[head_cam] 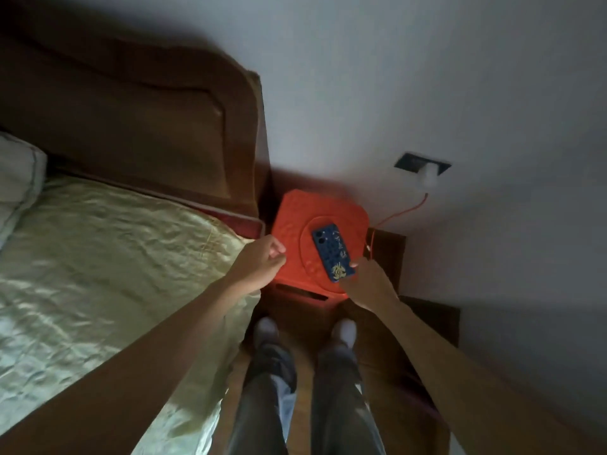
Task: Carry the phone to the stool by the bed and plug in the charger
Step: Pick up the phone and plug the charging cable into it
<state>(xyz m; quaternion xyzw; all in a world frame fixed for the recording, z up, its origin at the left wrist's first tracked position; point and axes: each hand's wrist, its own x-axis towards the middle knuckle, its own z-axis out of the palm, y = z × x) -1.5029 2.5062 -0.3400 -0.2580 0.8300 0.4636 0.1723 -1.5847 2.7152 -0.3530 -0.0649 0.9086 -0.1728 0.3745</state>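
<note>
Bed (108,257) fills the left of the view, its pale cover running up to a brown headboard (138,103). Next comes the left hand (259,261), hanging over the gap between the bed's edge and the stool (292,221); its fingers are loosely curled with the thumb near the fingertips, and it seems to hold nothing, though something very small there would not show.

The stool is red and stands in the corner just beside the headboard. The phone (332,252), in a dark blue patterned case, lies back up on the seat, so the carrying part looks done.

The right hand (368,284) is at the phone's near end, fingertips touching or pinching the lower right corner. Whether it also grips the plug is hidden by the hand itself. A red cable (402,213) runs from a white adapter (428,178), which already sits in the wall socket (410,160), down past the stool's right edge to a spot just beside that hand.

My reading is that the wall end is set and what remains is seating the cable's free end in the phone's port. Whether that has happened cannot be told, since the port is covered and the frame is slightly blurred.
</note>
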